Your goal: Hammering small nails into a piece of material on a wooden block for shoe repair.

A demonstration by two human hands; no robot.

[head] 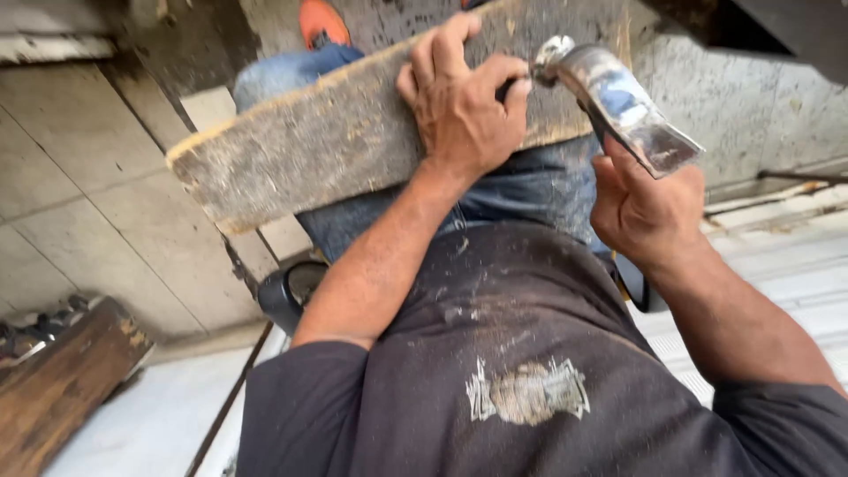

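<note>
A worn grey wooden plank lies across my lap, over my blue jeans. My left hand presses down on its top face, fingers curled, seemingly pinching something small and dark near the hammer's face. My right hand grips the handle of a shiny steel claw hammer, held just under the head. The hammer's round face sits close to my left fingertips, and its claw points down to the right.
Grey floor tiles spread out to the left. A dark brown board lies at the lower left beside several small metal pieces. An orange shoe shows at the top. Metal rods lie at the right.
</note>
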